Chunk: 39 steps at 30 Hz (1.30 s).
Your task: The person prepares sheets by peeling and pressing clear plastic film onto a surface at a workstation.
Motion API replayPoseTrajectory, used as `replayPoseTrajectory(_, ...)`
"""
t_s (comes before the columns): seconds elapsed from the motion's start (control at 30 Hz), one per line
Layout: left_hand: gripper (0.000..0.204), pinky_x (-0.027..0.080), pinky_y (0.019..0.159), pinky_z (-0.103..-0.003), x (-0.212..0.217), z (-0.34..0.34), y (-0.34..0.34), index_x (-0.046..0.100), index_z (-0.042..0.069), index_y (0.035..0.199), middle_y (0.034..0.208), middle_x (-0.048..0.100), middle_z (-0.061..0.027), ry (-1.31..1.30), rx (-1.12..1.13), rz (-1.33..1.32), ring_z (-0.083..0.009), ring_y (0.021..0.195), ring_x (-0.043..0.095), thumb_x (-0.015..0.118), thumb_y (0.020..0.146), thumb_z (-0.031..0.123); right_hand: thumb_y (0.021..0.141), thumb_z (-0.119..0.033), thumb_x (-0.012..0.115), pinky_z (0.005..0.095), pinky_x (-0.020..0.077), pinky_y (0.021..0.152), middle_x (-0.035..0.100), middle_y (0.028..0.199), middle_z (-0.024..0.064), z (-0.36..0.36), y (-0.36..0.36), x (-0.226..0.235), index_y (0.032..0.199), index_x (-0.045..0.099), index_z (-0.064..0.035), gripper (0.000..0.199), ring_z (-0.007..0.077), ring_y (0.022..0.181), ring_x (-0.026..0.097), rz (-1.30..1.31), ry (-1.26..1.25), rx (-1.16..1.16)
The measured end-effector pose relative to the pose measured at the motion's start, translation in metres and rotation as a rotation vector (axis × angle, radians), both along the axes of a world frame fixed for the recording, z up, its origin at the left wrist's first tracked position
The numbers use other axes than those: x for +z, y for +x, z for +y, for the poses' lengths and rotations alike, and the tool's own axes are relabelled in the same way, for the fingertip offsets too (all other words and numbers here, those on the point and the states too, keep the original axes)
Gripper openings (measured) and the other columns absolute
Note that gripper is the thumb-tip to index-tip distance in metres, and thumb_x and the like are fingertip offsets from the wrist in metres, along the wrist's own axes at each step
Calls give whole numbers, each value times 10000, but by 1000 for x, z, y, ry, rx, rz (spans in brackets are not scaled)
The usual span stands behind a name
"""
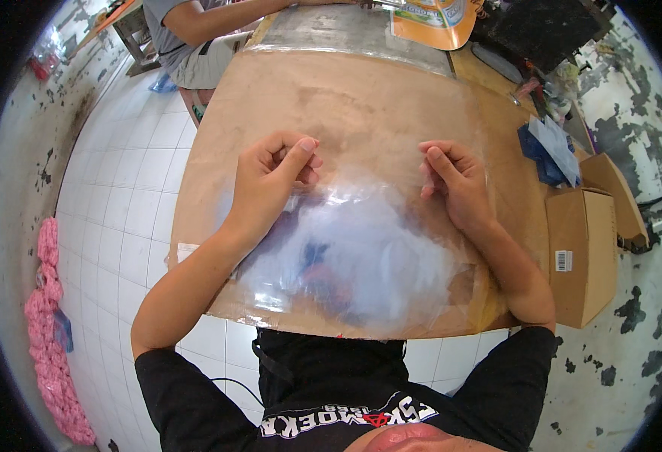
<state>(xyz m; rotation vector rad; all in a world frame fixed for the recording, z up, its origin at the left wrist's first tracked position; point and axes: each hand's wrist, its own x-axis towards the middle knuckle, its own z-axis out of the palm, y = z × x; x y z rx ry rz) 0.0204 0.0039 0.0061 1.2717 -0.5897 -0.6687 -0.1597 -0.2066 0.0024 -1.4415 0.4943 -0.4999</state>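
My left hand (280, 167) is raised over the middle of the table, its fingers curled and the thumb pressed toward the index finger. Opposite it, my right hand (457, 179) is held in a similar pinch, a gap apart from the left. Whatever may be between the fingertips of either hand is too small or thin to make out. Below and between both hands, a wispy, whitish, half-see-through mass (361, 252) lies at the table's near side, with shiny film-like patches and bluish and reddish tints showing through.
Brown sheeting covers the table (331, 98). Across it sits another person (188, 38), at the far left. An orange printed sheet (440, 22) lies at the far end. On the right are a blue item (543, 154) and a cardboard box (583, 256). Pink braided material (48, 339) lies along the left wall.
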Motion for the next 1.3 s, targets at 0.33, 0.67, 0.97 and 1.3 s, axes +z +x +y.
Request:
replayPoseTrajectory(0.33, 160, 467, 575, -206, -3, -2, 1, 630, -3, 937, 757, 622, -26, 2, -77, -20, -69, 625, 573, 633, 915, 155, 957, -192, 569, 229, 504, 528, 601, 790, 16, 0, -3, 3, 1050, 626, -26, 199, 75, 577, 548, 12, 27, 28)
replayPoseTrajectory(0.67, 204, 466, 580, -210, -5, -1, 4, 645, 17, 945, 763, 628, -20, 56, -81, 27, -72, 616, 569, 638, 919, 218, 943, -240, 602, 207, 465, 485, 587, 751, -8, 3, 0, 3, 1004, 652, -31, 223, 66, 532, 544, -9, 11, -1)
replayPoseTrajectory(0.97, 190, 479, 545, -218, -1, -2, 2, 639, 13, 939, 755, 627, -26, 49, -56, 60, -75, 609, 577, 578, 951, 193, 952, -232, 585, 232, 499, 492, 596, 747, 14, -4, 0, -1, 1005, 632, -24, 219, 84, 541, 548, -38, 38, 28)
replayPoseTrajectory(1.3, 241, 467, 547, -200, -5, -2, 4, 654, 11, 946, 756, 636, -24, 21, -74, 134, -64, 593, 567, 577, 957, 239, 945, -236, 598, 231, 499, 505, 577, 743, 5, -1, 0, 2, 963, 644, -31, 211, 65, 603, 532, -36, 92, -21)
